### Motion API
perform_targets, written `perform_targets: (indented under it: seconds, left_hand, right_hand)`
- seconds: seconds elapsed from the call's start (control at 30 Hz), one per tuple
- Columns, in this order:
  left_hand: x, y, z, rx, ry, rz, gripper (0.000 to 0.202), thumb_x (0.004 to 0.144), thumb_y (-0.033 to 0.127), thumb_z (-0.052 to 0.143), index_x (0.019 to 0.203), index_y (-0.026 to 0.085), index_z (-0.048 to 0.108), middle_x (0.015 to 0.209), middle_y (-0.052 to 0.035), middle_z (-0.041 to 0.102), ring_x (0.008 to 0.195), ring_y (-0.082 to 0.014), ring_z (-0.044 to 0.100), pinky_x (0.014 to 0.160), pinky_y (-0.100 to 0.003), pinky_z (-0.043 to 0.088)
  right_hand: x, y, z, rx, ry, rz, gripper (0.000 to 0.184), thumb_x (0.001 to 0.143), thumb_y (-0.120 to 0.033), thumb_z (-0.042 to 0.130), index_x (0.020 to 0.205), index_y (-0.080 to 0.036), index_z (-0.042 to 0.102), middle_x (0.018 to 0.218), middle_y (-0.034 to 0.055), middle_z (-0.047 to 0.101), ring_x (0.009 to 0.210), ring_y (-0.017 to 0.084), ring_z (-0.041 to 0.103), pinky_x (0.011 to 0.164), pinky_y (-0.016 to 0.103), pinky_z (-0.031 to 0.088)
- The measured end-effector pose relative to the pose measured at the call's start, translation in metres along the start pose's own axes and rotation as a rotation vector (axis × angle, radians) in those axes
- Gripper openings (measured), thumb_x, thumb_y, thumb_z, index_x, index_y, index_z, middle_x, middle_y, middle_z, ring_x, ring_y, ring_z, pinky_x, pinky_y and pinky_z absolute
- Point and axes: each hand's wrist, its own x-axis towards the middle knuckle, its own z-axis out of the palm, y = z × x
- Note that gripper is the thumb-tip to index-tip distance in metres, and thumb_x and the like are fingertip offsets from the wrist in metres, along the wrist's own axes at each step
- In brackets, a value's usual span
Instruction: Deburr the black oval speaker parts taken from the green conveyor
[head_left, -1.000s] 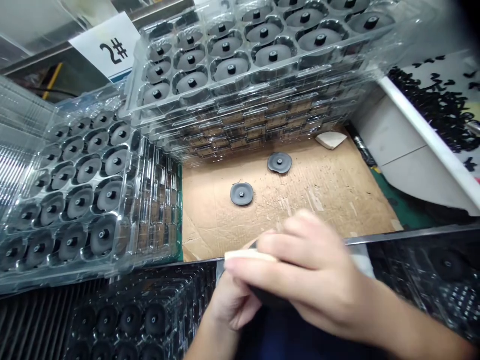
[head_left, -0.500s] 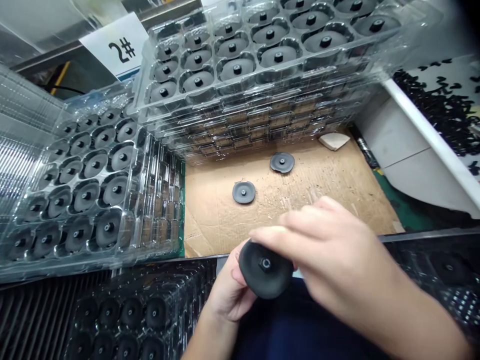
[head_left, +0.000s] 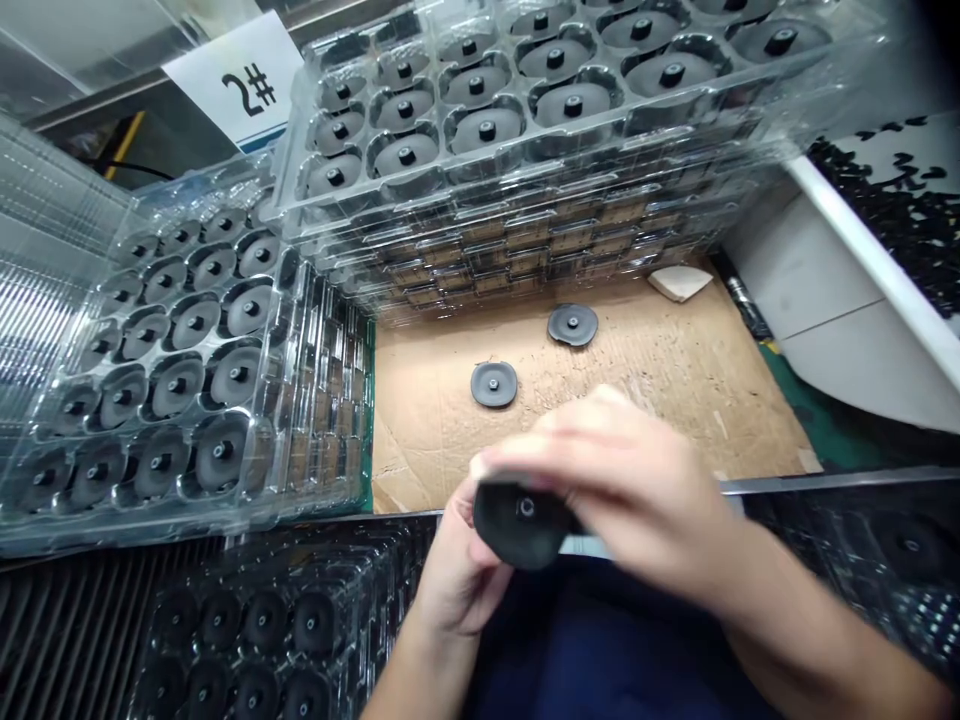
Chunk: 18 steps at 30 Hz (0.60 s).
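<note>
The black disc [head_left: 520, 535] is just off the near edge of the cardboard [head_left: 427, 450], left hand [head_left: 454, 580] pinching its side. Half a second ago more face showed; now the right hand [head_left: 637, 485] blocks its top rim, so handling's probably not done. Too blurry to tell if that hand's pinching. Loose discs [head_left: 493, 385] sit on the cardboard, and tray stacks [head_left: 457, 208] crowd its far and left sides.

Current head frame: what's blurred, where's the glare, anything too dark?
Head view: bare right hand blurred; round black disc at the hands dark, little surface detail. Head view: bright streaky glare along the clear plastic tray stack. Head view: the two dark grey rounded discs on the flat brown cardboard read fairly crisp; top-right corner nearly black.
</note>
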Motion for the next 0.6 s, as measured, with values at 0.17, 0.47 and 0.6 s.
perform_targets:
  seconds: [0.17,0.47,0.6]
  left_hand:
    - [0.008,0.006,-0.008,-0.175,-0.150,-0.006,0.056,0.051,0.033,0.085,0.105,0.030,0.068,0.113,-0.0019,0.070,0.097,-0.0195,0.067,0.089,-0.024,0.050]
    - [0.007,0.006,0.000,-0.135,-0.017,-0.046,0.065,0.052,0.028,0.085,0.112,0.029,0.063,0.110,-0.0024,0.069,0.098,-0.0187,0.065,0.078,-0.019,0.051]
    - [0.007,0.003,0.001,-0.137,-0.032,-0.055,0.057,0.060,0.026,0.081,0.113,0.026,0.062,0.110,-0.0026,0.068,0.104,-0.0190,0.061,0.091,-0.025,0.047]
  right_hand:
    - [-0.042,0.059,0.026,-0.068,-0.046,0.364,0.024,0.090,-0.018,0.050,0.105,-0.024,0.066,0.094,0.0023,0.071,0.083,0.016,0.064,0.072,0.030,0.044]
    - [-0.029,0.020,0.025,-0.015,0.180,0.460,0.021,0.090,-0.024,0.051,0.106,-0.023,0.065,0.093,0.0028,0.070,0.070,0.014,0.063,0.054,0.024,0.047]
    - [-0.001,-0.023,0.019,0.023,0.209,0.100,0.023,0.089,-0.015,0.047,0.106,-0.012,0.063,0.088,0.0069,0.070,0.076,0.017,0.062,0.068,0.029,0.049]
